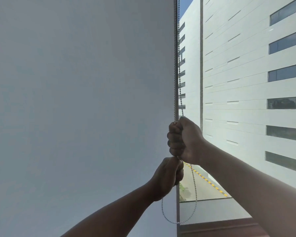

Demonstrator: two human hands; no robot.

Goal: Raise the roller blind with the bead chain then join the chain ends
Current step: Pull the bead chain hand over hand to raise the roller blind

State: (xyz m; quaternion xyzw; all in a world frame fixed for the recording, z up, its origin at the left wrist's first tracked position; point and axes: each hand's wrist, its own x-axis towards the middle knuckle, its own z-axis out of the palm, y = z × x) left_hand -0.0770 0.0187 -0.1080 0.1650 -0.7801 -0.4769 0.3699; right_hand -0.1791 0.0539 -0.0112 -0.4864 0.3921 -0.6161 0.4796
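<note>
Two fists stacked on the bead chain (176,69)

Right hand (184,140) clenches it above; left hand (169,176) grips just beneath, arms raised beside the roller blind (82,100).

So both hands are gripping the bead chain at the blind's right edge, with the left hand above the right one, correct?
Not quite. The head view shows the right hand above and the left hand below it. Both do grip the bead chain at the right edge of the blind.

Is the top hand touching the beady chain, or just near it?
Touching. In the head view the right hand is a closed fist around the bead chain; the chain goes into the top of the fist and comes out underneath.
</note>
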